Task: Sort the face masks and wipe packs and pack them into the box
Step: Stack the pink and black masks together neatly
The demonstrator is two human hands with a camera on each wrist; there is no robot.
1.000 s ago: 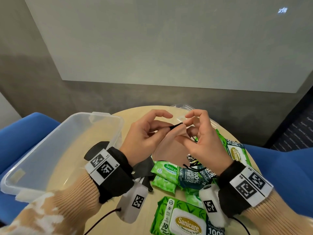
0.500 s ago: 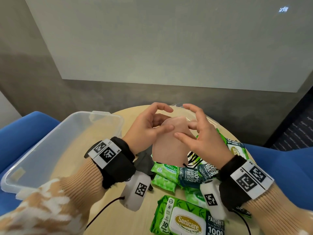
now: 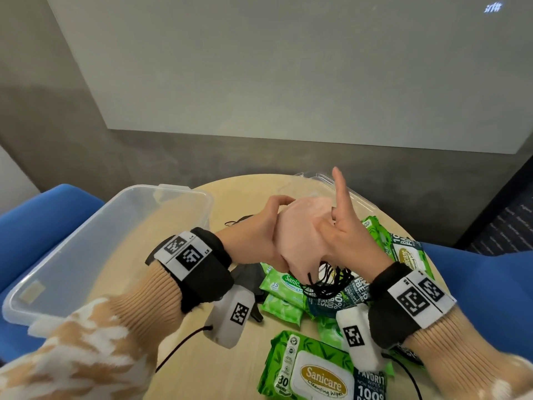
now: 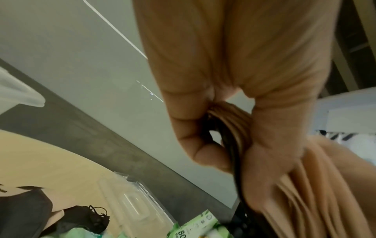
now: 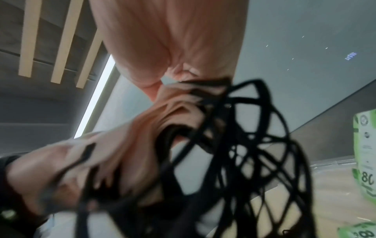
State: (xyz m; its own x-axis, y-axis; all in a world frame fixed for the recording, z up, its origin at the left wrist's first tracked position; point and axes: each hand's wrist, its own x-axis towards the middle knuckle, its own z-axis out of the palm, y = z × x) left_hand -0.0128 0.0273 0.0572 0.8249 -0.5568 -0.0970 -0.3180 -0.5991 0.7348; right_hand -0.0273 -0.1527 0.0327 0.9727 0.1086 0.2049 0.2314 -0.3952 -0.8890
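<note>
Above the middle of the round table (image 3: pixel 239 194), both hands hold a stack of pink face masks (image 3: pixel 302 226) upright between them. The left hand (image 3: pixel 253 235) curls its fingers over the stack's left edge, thumb on the near side; the left wrist view shows the thumb and a finger pinching the layered pink edges with a black strap running between. The right hand (image 3: pixel 346 235) presses the stack's right side with its thumb and lower fingers while the index finger sticks straight up, free of the masks. A tangle of black ear loops (image 3: pixel 328 281) hangs from the bottom of the stack, just over the green wipe packs (image 3: pixel 288 290) lying on the table.

The step in hand looks like squaring up the pink masks before packing. To do it well, I would bring the raised index finger back onto the stack so the layers do not fan out, then gather the loose loops against the masks. Left dangling, they could snag a wipe pack or the rim of the clear box (image 3: pixel 115 226), which stands open at the left with no masks or packs visible in it. A dark mask (image 3: pixel 245 272) lies under the left wrist and should stay separate from the pink ones. The stack is soft and will slump, so lowering it flat with both hands seems safest.
</note>
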